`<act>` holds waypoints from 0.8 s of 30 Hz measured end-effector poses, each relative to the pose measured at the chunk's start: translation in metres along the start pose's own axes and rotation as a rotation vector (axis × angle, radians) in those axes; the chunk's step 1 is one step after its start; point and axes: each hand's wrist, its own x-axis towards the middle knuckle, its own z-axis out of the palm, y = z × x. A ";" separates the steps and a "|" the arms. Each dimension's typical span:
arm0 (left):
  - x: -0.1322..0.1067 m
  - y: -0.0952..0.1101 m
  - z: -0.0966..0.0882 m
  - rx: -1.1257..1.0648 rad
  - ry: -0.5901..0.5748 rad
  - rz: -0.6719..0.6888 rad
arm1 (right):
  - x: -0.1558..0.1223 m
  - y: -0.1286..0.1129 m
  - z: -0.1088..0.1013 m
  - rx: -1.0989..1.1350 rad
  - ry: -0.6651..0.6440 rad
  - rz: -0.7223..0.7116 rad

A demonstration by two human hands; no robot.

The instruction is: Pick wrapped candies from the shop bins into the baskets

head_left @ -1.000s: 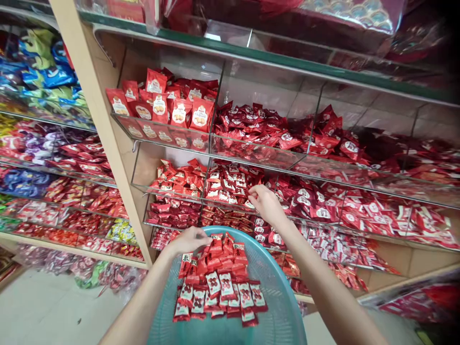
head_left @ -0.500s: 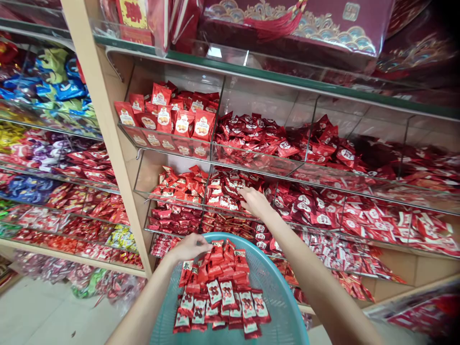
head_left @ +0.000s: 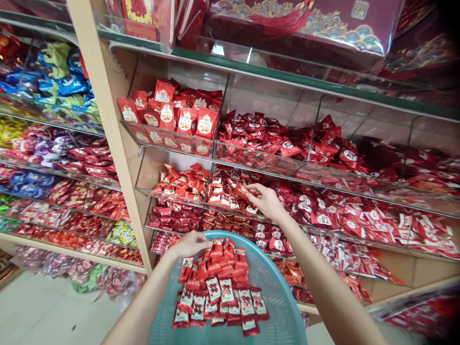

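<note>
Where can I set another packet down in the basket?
Bare mesh of the teal basket shows right of the red packets crowding its middle, narrower on their left. The shelf bin at the right hand is crowded too.

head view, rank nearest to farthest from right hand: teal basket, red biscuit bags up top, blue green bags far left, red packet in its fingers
From the right hand:
1. Red packet: pinched in its fingers.
2. Teal basket: below.
3. Red biscuit bags: shelf above, up left.
4. Blue and green bags: far-left shelving.
</note>
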 end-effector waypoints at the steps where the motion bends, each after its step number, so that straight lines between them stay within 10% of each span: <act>1: 0.000 0.001 0.000 0.001 -0.003 -0.001 | -0.004 -0.004 0.002 0.104 0.037 0.036; 13: -0.001 0.002 0.001 0.021 -0.007 -0.007 | -0.090 -0.039 0.060 1.118 0.003 0.487; 24: -0.003 0.008 -0.001 0.007 -0.009 -0.044 | -0.111 -0.031 0.088 0.566 -0.005 0.171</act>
